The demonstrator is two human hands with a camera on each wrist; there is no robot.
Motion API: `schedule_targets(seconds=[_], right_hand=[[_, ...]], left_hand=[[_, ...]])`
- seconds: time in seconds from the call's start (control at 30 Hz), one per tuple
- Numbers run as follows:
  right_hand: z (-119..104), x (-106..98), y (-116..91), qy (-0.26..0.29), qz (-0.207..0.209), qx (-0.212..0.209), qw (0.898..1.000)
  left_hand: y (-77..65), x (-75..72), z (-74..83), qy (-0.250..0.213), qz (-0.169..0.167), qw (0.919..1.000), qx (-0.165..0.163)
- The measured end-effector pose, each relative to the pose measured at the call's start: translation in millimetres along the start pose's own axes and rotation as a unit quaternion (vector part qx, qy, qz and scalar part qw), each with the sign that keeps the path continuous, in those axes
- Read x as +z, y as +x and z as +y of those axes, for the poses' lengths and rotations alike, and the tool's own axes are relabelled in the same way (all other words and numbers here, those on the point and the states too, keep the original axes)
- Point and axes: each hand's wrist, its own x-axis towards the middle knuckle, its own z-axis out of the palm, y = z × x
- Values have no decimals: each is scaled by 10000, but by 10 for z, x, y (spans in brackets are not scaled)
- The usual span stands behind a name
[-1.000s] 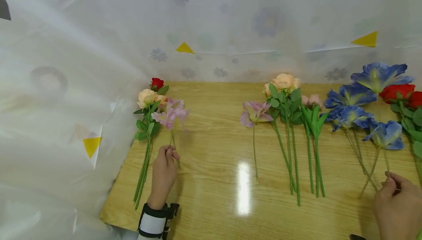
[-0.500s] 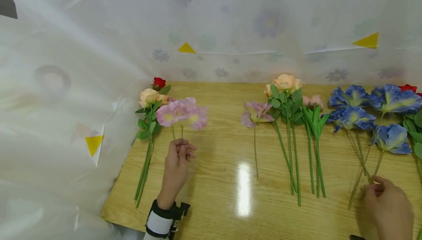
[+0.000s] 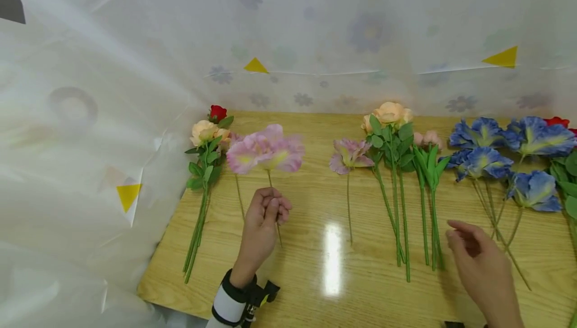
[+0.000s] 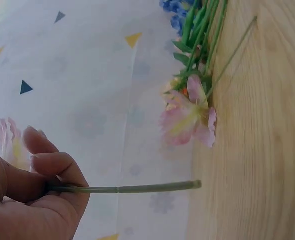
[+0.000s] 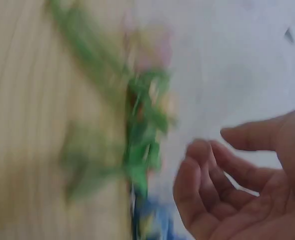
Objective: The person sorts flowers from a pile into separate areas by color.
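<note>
My left hand [image 3: 266, 220] pinches the thin stem of a pink-purple artificial flower [image 3: 286, 152], raised over the left part of the table. In the left wrist view the lower stem [image 4: 152, 188] sticks out past the fingers, its end in the air. The held bloom partly overlaps another pink flower [image 3: 239, 155] beside the left bundle. My right hand [image 3: 484, 263] holds nothing; its fingers are loosely bent, thumb apart, just right of the green tulip stems [image 3: 435, 233]. Blue flowers [image 3: 480, 161] with crossed stems lie beyond it. The right wrist view is blurred, but the empty hand [image 5: 232, 190] shows.
At the left lie peach roses [image 3: 204, 132] and a red rose [image 3: 218, 113]. A single pink flower [image 3: 349, 155], more peach roses [image 3: 391, 113] and pink tulips [image 3: 430, 139] lie mid-table. Red blooms [image 3: 556, 121] are at far right. A patterned sheet [image 3: 315, 27] hangs behind the wooden table [image 3: 297, 278].
My left hand has lifted the pink flower and carried it rightward from the left bundle. My right hand has shifted a blue flower, let go of its stem and moved left.
</note>
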Motion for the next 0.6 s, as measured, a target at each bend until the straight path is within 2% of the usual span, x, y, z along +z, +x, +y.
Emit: schedule_targets(seconds=[0.1, 0.2, 0.27, 0.33, 0.5, 0.53, 0.6], right_hand=[[-330, 194, -83, 531, -703, -976, 9913], [-663, 413, -165, 1218, -1531, -1519, 9688], [-847, 551, -213, 1742, -2089, -1648, 9481], [-987, 663, -248, 2228, -2658, -1713, 9221], [-1170, 832, -297, 3086, -3558, -1776, 8641], [-1187, 853, -299, 3221, -3648, -1791, 8551], [-1208, 885, -300, 3333, -3722, -1914, 8448]], left_hand=[[-2, 112, 15, -251, -443, 9987, -22], [-16, 212, 36, -511, -916, 9945, 0], [-28, 273, 55, -689, -1167, 9908, 8], [-35, 330, 71, -792, -1337, 9878, 32], [-45, 455, 108, -720, -1504, 9859, -106], [-47, 473, 113, -654, -1523, 9860, -158], [-52, 502, 119, -573, -1574, 9856, -246]])
